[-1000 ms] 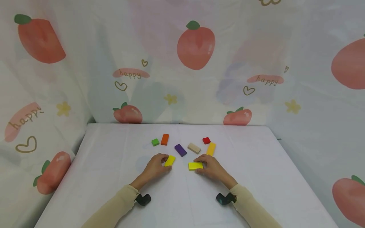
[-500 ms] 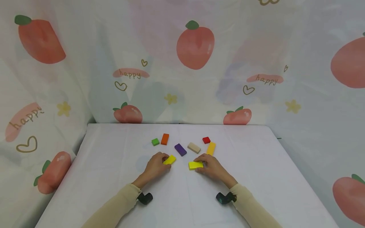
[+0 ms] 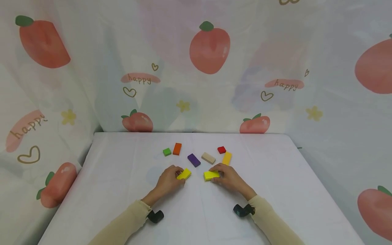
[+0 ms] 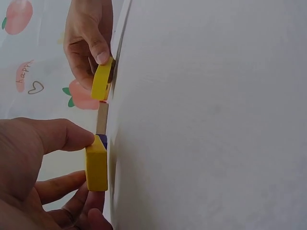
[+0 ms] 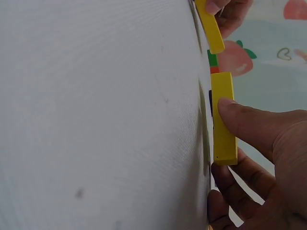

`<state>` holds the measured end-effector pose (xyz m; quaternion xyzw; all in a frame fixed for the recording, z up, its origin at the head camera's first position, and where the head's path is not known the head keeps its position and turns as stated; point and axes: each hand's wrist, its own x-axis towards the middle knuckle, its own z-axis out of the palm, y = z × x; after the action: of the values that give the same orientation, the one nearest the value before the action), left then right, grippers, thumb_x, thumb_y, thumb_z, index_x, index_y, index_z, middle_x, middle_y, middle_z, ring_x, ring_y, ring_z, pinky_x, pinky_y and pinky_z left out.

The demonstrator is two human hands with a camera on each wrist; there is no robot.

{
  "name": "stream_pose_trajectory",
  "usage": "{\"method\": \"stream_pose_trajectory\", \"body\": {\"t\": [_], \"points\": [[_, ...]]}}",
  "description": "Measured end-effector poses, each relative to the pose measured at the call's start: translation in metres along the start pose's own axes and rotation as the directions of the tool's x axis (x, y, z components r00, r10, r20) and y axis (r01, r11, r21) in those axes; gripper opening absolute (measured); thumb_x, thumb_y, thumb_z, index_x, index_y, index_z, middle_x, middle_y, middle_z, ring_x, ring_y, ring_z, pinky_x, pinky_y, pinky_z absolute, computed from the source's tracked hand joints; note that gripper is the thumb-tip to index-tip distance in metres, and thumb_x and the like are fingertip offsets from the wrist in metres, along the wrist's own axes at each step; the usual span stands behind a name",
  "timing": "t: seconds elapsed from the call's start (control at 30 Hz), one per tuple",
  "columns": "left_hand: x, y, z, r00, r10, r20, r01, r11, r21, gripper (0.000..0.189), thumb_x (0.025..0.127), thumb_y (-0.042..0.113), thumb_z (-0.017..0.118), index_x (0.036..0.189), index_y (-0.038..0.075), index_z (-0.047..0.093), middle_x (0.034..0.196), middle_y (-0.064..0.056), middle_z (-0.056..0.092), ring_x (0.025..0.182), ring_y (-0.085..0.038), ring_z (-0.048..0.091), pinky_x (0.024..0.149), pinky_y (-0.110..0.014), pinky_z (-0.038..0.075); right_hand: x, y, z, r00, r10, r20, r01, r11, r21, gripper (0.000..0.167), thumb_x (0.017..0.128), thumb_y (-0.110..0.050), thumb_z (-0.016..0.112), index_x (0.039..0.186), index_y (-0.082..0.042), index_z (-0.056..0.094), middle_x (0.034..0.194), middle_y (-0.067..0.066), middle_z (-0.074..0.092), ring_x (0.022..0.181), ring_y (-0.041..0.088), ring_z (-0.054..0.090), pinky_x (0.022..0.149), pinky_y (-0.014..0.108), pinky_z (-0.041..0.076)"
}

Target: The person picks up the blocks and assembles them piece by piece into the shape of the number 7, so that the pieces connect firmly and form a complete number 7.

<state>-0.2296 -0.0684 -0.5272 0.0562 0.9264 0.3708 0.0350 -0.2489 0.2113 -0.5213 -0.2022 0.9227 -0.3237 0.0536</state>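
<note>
Peach-print backdrop (image 3: 209, 51) behind, white-covered table (image 3: 275, 190) below. Head view: left hand (image 3: 169, 177) pinches one yellow block (image 3: 184, 174), right hand (image 3: 229, 177) pinches another, the second yellow block (image 3: 211, 175); visible gap between the two. Beyond them: green block (image 3: 166, 151) and orange block (image 3: 177, 149) on the left, purple block (image 3: 194, 160) and beige block (image 3: 208, 158) mid, red block (image 3: 221, 149) just beside amber block (image 3: 227, 158) on the right, amber partly behind the right hand. Left wrist: thumb on yellow block's edge, fingers opposite; can't tell if it touches the cloth. Right wrist: thumb flat on second yellow block's broad face, fingers behind.
</note>
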Motion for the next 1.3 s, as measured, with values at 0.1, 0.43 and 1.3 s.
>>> {"method": "stream_pose_trajectory", "body": {"t": [0.1,0.43,1.3], "points": [[-0.004,0.004,0.001,1.0,0.016,0.008,-0.017,1.0,0.007,0.037,0.081,0.021,0.078,0.114,0.008,0.069,0.094,-0.001,0.061,0.084,-0.015,0.055,0.076,-0.03,0.052,0.001,0.0,-0.002,1.0,0.001,0.008,-0.001,1.0,0.0,0.035,0.085,-0.02,0.077,0.119,-0.019,0.069,0.119,-0.001,0.065,0.113,0.02,0.058,0.103,0.045,0.048],[-0.016,0.015,0.01,0.996,0.067,0.055,-0.069,0.997,0.034,0.035,0.078,0.024,0.08,0.108,0.009,0.069,0.09,0.002,0.06,0.08,-0.012,0.054,0.068,-0.025,0.047,0.003,-0.002,-0.004,1.0,0.016,0.018,-0.016,1.0,0.006,0.035,0.085,-0.019,0.076,0.12,-0.021,0.069,0.121,-0.001,0.064,0.115,0.021,0.057,0.104,0.047,0.047],[-0.019,0.035,0.026,0.991,0.054,0.122,-0.059,0.998,0.036,0.036,0.078,0.026,0.08,0.106,0.008,0.066,0.088,0.002,0.058,0.078,-0.012,0.052,0.072,-0.026,0.05,0.012,0.001,-0.009,0.993,-0.084,0.082,0.085,0.996,-0.006,0.03,0.088,-0.018,0.074,0.118,-0.023,0.07,0.118,0.001,0.061,0.114,0.024,0.054,0.107,0.053,0.043]]}}
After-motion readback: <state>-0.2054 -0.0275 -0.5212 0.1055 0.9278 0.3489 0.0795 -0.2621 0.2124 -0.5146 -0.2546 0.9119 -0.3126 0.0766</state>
